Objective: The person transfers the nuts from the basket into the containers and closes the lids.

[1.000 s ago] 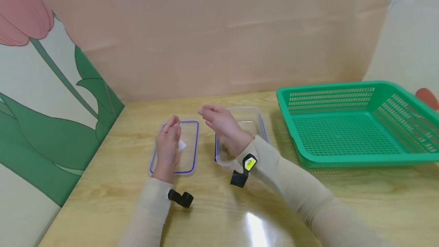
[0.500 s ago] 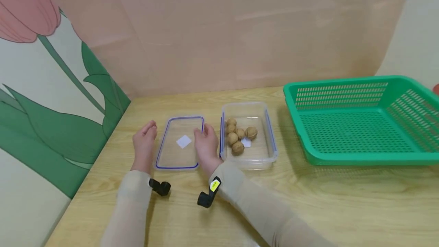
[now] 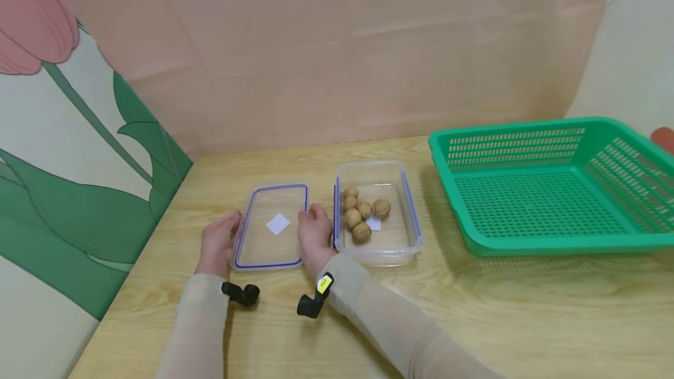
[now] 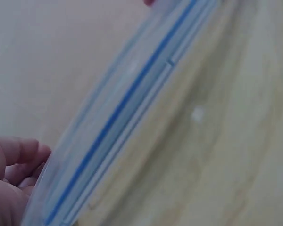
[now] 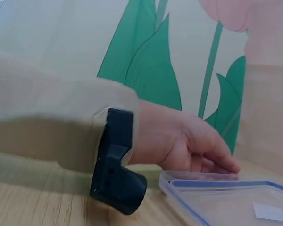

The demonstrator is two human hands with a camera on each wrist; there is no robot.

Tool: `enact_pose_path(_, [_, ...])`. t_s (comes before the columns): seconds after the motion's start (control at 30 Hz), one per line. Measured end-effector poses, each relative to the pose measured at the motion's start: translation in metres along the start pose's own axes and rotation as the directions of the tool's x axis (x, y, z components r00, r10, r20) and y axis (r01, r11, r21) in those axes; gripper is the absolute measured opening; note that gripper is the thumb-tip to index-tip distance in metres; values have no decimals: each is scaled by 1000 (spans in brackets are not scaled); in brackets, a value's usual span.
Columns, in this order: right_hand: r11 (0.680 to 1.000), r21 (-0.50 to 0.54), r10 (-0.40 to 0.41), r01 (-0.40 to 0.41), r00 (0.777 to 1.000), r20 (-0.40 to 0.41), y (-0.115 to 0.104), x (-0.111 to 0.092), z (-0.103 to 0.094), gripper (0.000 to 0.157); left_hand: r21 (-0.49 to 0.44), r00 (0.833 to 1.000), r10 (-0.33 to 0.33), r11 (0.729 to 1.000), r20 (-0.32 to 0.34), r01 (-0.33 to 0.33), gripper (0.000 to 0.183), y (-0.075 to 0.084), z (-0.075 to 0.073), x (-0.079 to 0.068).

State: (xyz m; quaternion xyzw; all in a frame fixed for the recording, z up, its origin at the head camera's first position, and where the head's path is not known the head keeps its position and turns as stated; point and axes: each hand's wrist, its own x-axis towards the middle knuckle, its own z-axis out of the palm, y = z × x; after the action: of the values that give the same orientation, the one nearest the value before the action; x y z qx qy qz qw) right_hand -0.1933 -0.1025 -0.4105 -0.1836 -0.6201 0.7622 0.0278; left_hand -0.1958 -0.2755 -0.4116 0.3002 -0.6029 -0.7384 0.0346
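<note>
A clear box lid (image 3: 271,265) with a blue seal and a white square label lies between my hands in the head view. The left hand (image 3: 217,245) is at its left edge; the right wrist view shows the left fingers (image 5: 221,157) resting along the rim, partly bent. My right hand (image 3: 314,233) is beside the lid's right edge with its fingers loosely bent, and the undersides of its fingers are hidden. Right of this hand stands a clear plastic box (image 3: 392,238) holding several walnuts (image 3: 361,232). Blurred, the lid's blue seal (image 4: 118,110) crosses the left wrist view.
A green plastic basket (image 3: 547,244) stands on the wooden table (image 3: 421,309) at the right. Behind the table is a pinkish sheet (image 3: 358,63), and a wall with a tulip picture (image 3: 84,209) borders the left side.
The right hand has moved left from over the box to the lid's right edge, uncovering the walnuts. The left hand has moved off the lid's top to its left edge.
</note>
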Motion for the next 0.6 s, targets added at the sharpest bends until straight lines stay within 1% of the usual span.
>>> enact_pose_path(0.13, [1000, -2, 23, -23, 999, -45, -1, 1, 1, 38, -63, 998, -42, 997, 55, 46, 43, 4, -1, -5])
enact_pose_path(0.23, [999, -17, 28, -29, 997, -71, -2, 0, 3, 36, -93, 993, -74, 992, 93, 82, 45, 9, -4, -11])
enact_pose_path(0.3, [999, -10, 34, -35, 997, -73, -4, -2, 3, 36, -111, 990, -87, 989, 109, 99, 46, 13, -5, -16])
enact_pose_path(0.37, [999, 7, 36, -35, 997, -62, -6, -2, 1, 36, -149, 988, -94, 983, 122, 112, 47, 19, -4, -21])
enact_pose_path(0.47, [998, 38, 47, -46, 998, -29, -10, -7, -2, 37, -206, 989, -83, 973, 124, 108, 44, 28, -6, -29])
enact_pose_path(0.6, [994, 92, 50, -53, 998, 27, -22, -19, -4, 38, -246, 989, -34, 967, 141, 69, 30, 39, -11, -41])
